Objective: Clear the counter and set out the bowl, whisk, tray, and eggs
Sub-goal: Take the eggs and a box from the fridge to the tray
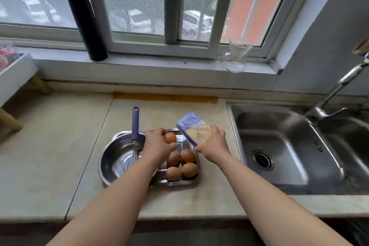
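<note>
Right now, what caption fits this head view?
Left hand grips an egg, right hand a carton, at a tray of eggs beside a bowl and whisk.

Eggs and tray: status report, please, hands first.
Left hand grips one egg at tray's far end. Right hand holds blue carton. Four eggs in tray, whisk in bowl.

Person, two arms in view. Left hand (157,144): bare, wrist bare. Right hand (213,144): bare, wrist bare. Forearms: both bare along their whole visible length, down to the view's lower edge. Clothing: out of view.
</note>
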A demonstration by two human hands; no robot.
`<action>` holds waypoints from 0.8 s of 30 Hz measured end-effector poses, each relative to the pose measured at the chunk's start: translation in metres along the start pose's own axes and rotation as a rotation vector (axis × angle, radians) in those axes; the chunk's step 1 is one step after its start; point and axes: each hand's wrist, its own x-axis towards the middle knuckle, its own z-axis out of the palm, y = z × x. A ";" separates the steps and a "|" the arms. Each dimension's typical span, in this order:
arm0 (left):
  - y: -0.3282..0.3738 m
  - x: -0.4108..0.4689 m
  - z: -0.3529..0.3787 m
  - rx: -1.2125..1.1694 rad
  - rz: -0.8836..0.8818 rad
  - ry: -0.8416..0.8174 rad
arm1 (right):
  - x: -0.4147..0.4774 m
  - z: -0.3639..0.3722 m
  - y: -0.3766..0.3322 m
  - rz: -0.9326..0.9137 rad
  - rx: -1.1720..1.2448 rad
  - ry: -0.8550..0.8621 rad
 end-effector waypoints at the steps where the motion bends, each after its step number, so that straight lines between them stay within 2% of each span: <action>1: -0.001 0.009 0.005 0.016 -0.006 -0.019 | 0.008 0.005 0.001 0.001 0.001 -0.015; 7: -0.005 0.047 0.022 0.192 0.064 -0.047 | 0.035 0.035 0.003 -0.010 -0.016 -0.041; 15: -0.018 0.073 0.035 0.544 0.157 -0.048 | 0.054 0.050 0.003 -0.033 0.017 -0.038; 24: -0.031 0.083 0.041 0.633 0.121 -0.083 | 0.056 0.066 -0.005 -0.007 0.068 -0.084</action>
